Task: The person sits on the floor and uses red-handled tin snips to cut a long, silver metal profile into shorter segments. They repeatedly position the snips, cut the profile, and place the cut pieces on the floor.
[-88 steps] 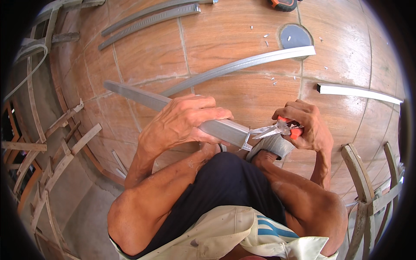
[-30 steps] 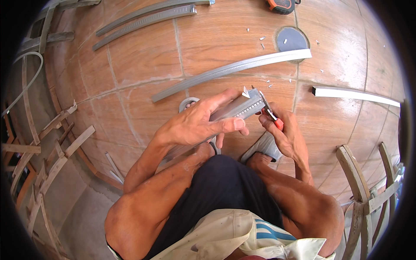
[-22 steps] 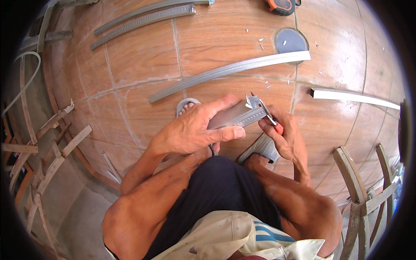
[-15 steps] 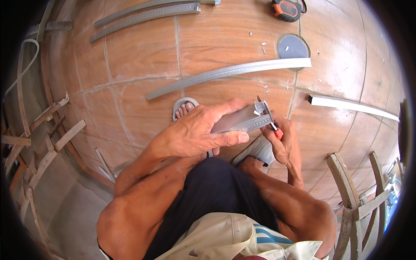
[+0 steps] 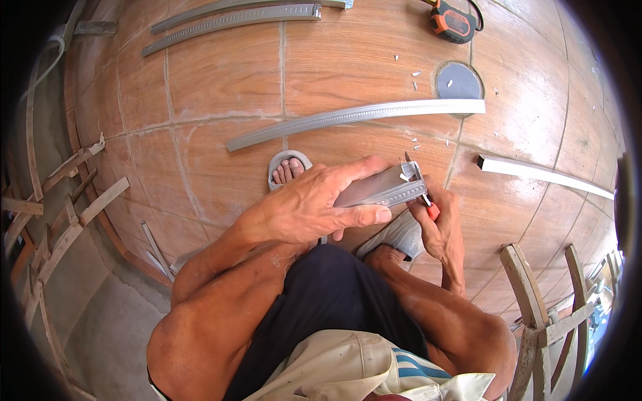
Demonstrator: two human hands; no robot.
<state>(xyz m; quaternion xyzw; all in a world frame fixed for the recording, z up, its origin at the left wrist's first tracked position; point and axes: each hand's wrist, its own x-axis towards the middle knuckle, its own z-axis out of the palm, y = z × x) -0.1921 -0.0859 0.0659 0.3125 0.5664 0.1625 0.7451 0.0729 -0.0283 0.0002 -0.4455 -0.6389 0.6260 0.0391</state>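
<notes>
My left hand (image 5: 304, 210) now grips the metal channel (image 5: 381, 190) near its end, turned shorter toward me; right hand (image 5: 438, 224) closed on red-handled snips (image 5: 428, 204) at the cut edge.

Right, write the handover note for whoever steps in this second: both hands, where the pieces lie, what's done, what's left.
Left hand: gripping a short grey metal channel piece, held above the tiled floor.
Right hand: closed on red-handled snips at the piece's far end.
Around: long grey channel ahead, white strip to the right, two more channels at top, tape measure top right.
Done: small offcuts on the floor show earlier cuts.
Left: the end cut looks unfinished, bent tabs showing.
</notes>
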